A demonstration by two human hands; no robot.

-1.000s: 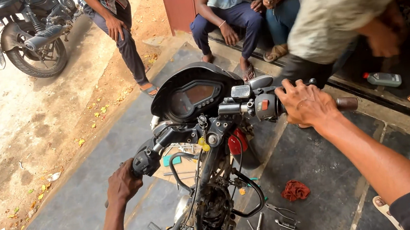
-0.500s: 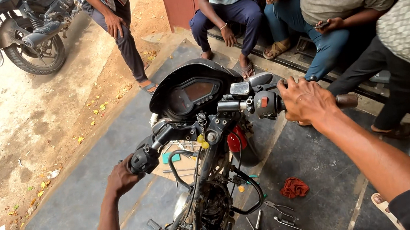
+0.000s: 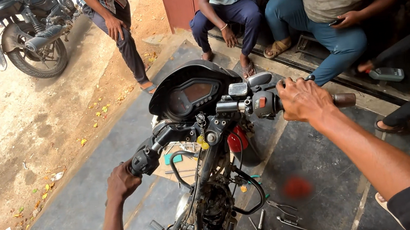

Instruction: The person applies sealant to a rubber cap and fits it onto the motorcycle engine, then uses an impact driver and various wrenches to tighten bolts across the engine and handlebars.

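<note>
A stripped black motorcycle (image 3: 201,185) stands in front of me, its dash cowl (image 3: 188,93) turned to the far left. My left hand (image 3: 121,183) wraps the left handlebar grip beside the black switch housing (image 3: 144,161). My right hand (image 3: 304,98) closes over the right grip, whose brown end (image 3: 344,99) sticks out past my fingers. A small yellow tag (image 3: 202,143) hangs from the key area. The tank is off, so frame, cables and engine parts show below the bars.
Spanners and sockets (image 3: 274,225) lie on the dark paving by the engine. Two people sit on the step (image 3: 307,4) ahead, another stands at the far left (image 3: 117,26) by a parked motorcycle (image 3: 28,33). Sandy ground lies to the left.
The person who stood at the right has stepped out of view, uncovering the seated people. The handlebar has swung slightly. Both my hands stay on the grips.
</note>
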